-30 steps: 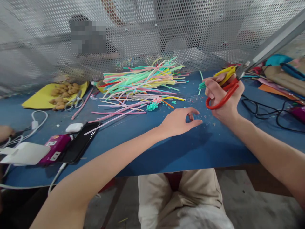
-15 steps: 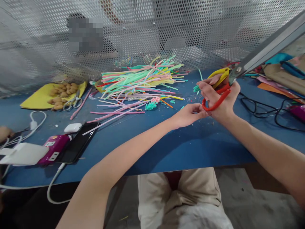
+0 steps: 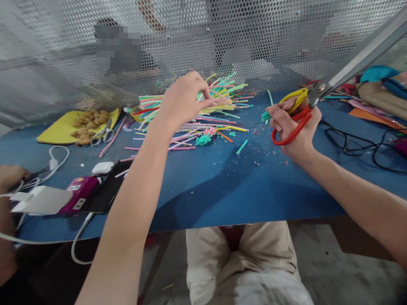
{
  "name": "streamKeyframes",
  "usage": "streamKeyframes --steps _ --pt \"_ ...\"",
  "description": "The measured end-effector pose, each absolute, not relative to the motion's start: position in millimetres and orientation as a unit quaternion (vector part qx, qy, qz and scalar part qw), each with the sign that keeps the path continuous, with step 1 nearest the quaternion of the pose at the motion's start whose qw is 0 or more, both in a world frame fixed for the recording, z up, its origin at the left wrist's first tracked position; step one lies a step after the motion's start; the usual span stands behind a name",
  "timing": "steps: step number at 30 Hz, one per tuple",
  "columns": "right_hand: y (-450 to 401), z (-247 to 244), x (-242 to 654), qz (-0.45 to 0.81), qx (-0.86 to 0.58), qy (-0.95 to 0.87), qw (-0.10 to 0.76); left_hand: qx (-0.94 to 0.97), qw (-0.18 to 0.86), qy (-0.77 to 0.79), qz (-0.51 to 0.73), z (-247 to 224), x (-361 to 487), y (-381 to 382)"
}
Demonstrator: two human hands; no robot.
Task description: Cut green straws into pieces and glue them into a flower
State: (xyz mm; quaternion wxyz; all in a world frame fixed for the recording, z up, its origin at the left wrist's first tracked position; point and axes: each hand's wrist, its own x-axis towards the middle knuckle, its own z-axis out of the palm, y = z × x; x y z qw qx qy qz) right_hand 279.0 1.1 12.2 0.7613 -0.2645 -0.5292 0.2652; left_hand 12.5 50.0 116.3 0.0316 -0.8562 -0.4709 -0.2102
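My left hand (image 3: 187,97) hovers at the pile of pastel fuzzy sticks (image 3: 222,99), fingers curved, thumb and forefinger apart with nothing visible between them. My right hand (image 3: 295,123) grips large scissors (image 3: 322,89) by their red and yellow handles; the long blades point up and right. By the right fingertips lie short green pieces (image 3: 265,116), and I cannot tell whether they touch. A single cut green piece (image 3: 242,147) rests on the blue table between my hands. Beside the pile sit a green tuft (image 3: 204,140) and a pink tuft (image 3: 210,131).
On the left are a yellow sheet (image 3: 54,131) with brown lumps, small scissors (image 3: 103,134), a phone (image 3: 103,192), a purple power strip (image 3: 81,192) and white cables. Another person's hand (image 3: 12,174) is at the left edge. Black cable (image 3: 346,148) lies right; a perforated metal screen (image 3: 190,46) stands behind.
My left hand has moved from beside the right hand up and left to the stick pile. A cut green piece now shows on the table. The right hand still holds the scissors.
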Motion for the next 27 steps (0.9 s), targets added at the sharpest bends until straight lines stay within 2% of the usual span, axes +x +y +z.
streamKeyframes --steps 5,11,14,19,23,27 --pt "-4 10 274 0.288 -0.266 -0.535 0.748 -0.852 0.031 -0.483 -0.201 115 -5 57" --pt "-8 4 270 0.284 -0.308 -0.554 0.720 -0.883 0.024 -0.422 -0.204 97 19 54" --pt "-6 1 270 0.278 -0.319 -0.563 0.710 -0.892 0.030 -0.411 -0.187 80 42 46" --pt "-4 -3 270 0.282 -0.316 -0.564 0.709 -0.895 -0.015 -0.440 -0.068 37 82 23" --pt "-7 -4 268 0.299 -0.315 -0.562 0.704 -0.892 -0.014 -0.446 -0.070 8 102 13" --pt "-10 -4 266 0.303 -0.323 -0.561 0.700 -0.905 -0.033 -0.421 -0.055 -2 101 20"
